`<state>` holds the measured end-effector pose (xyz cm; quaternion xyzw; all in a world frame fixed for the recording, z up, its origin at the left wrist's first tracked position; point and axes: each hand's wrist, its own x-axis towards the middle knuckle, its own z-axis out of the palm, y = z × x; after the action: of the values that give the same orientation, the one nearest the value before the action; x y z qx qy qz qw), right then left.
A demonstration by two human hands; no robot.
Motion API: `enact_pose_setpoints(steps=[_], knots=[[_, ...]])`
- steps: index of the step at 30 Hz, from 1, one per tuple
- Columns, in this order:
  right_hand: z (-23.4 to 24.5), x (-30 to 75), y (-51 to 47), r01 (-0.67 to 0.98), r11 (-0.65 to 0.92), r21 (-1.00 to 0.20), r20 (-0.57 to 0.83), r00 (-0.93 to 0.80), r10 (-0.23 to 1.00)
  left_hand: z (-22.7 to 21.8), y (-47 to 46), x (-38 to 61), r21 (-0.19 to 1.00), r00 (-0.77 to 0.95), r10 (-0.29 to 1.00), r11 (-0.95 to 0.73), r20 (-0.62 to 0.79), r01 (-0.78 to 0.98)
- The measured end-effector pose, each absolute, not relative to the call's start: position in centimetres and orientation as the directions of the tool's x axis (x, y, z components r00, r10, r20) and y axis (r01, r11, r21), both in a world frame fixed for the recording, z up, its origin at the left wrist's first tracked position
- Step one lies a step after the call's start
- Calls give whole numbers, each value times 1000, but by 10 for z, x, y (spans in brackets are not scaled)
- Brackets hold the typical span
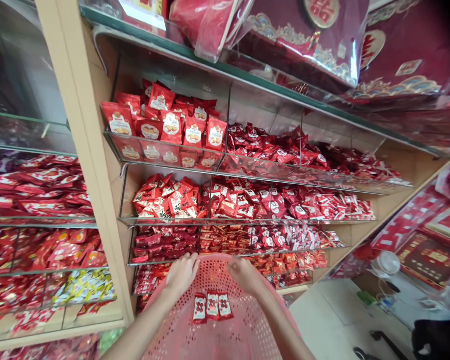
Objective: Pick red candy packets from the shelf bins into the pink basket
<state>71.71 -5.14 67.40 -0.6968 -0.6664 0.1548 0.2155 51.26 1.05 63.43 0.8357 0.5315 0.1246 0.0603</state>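
Glass shelves (41, 223) of red-wrapped sweets (33, 185) stand at far left, beyond a cream wooden upright (97, 150). Red biscuit packets (161, 120) fill a clear bin ahead. The left hand (182, 275) and right hand (244, 276) each keep a clamped grip on the rim of a pink perforated plastic basket (210, 261), just before lower shelves (161, 263). Three red packets (212, 306) lie side by side inside it, below the hands. Bagged red embroidered goods (307, 40) sit overhead; a pale tile floor (322, 325) spreads right, beside framed red goods (429, 260).
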Motion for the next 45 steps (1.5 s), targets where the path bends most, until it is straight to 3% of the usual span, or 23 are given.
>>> enact_pose_setpoints(steps=[5,10,18,24,27,31,34,37,41,45], knots=[[761,698,-55,698,251,-670,400,55,915,635,8,512,251,391,909,-416,142,874],[821,681,-33,746,326,-582,595,117,795,633,6,512,251,389,909,-416,150,874],[837,662,27,889,80,-450,512,184,839,623,6,511,235,372,911,-406,179,883],[834,675,30,786,181,-591,553,231,801,622,5,511,243,360,916,-396,179,886],[835,685,15,623,306,-719,566,271,778,621,5,511,249,357,920,-389,164,887],[826,688,-17,210,396,-894,444,303,843,619,5,512,258,360,916,-397,180,881],[806,681,-39,-23,354,-935,337,256,906,619,4,512,262,359,913,-402,196,878],[782,668,-56,-120,263,-957,239,181,954,624,1,512,267,359,915,-398,184,878],[757,653,-69,-100,269,-958,259,103,960,626,0,512,274,363,919,-393,156,878],[743,652,-75,193,495,-847,509,28,860,621,1,512,254,365,915,-399,172,881]])
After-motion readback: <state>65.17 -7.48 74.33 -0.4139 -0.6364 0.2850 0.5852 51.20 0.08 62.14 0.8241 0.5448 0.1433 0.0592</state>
